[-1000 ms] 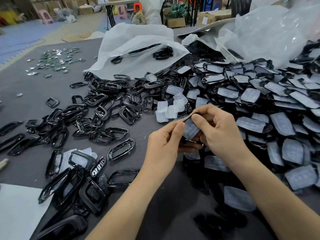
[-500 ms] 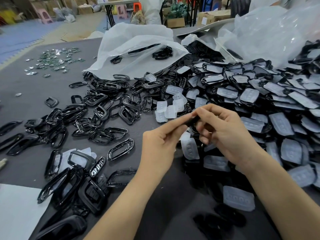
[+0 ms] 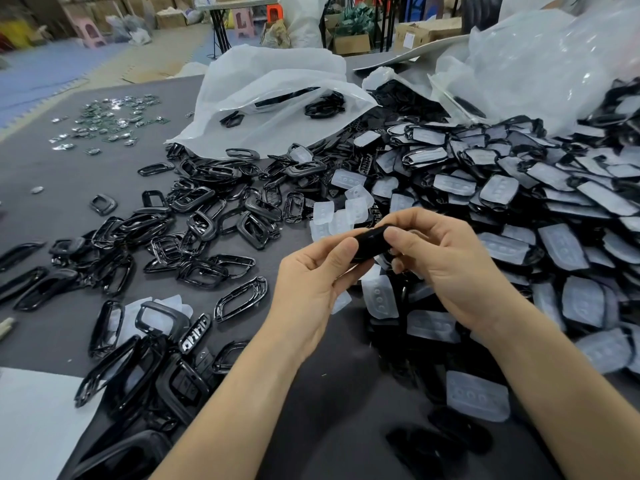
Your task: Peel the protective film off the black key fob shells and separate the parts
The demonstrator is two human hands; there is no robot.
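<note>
A key fob shell (image 3: 369, 242) is held between the left hand (image 3: 311, 282) and the right hand (image 3: 440, 265) above the middle of the table (image 3: 69, 174). To the right of the hands, a heap of film-covered shells (image 3: 519, 209) is piled, reaching back toward the far edge. To the left, open frames (image 3: 207, 223) are scattered across the table. Between the two, just behind the hands, loose films (image 3: 343, 209) are gathered. Behind the frames a plastic bag (image 3: 270, 98) is laid, with a few parts in it; a second bag (image 3: 536, 57) is set behind the heap. At the far left, small metal pieces (image 3: 107, 119) are spread. A sheet (image 3: 31, 420) is placed at the near left corner
</note>
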